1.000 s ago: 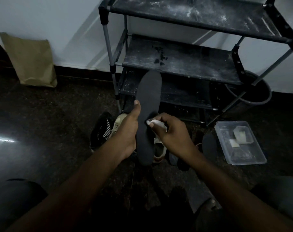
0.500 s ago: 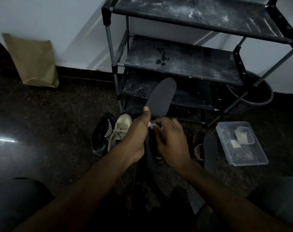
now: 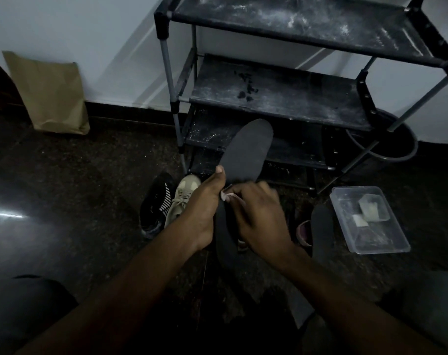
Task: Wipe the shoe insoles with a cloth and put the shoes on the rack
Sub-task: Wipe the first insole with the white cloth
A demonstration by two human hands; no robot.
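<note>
My left hand (image 3: 201,212) grips a long dark grey insole (image 3: 247,152) at its middle, thumb up along its edge, the toe end leaning up and to the right. My right hand (image 3: 260,217) pinches a small white cloth (image 3: 226,195) against the insole just beside the left thumb. On the floor below stand a beige laced shoe (image 3: 182,198) and a black shoe with white stripes (image 3: 157,203). A second dark insole (image 3: 321,228) lies on the floor to the right. The black shoe rack (image 3: 276,98) stands behind, its shelves dusty.
A clear plastic tub (image 3: 369,219) with small white pieces sits on the floor at right. A brown paper bag (image 3: 50,93) leans on the white wall at left. A dark round bin (image 3: 386,142) stands behind the rack's right legs. My knees fill both lower corners.
The insole's toe end has tilted from upright to leaning right. My right hand with the cloth has moved left and up along the insole, close to my left thumb.
</note>
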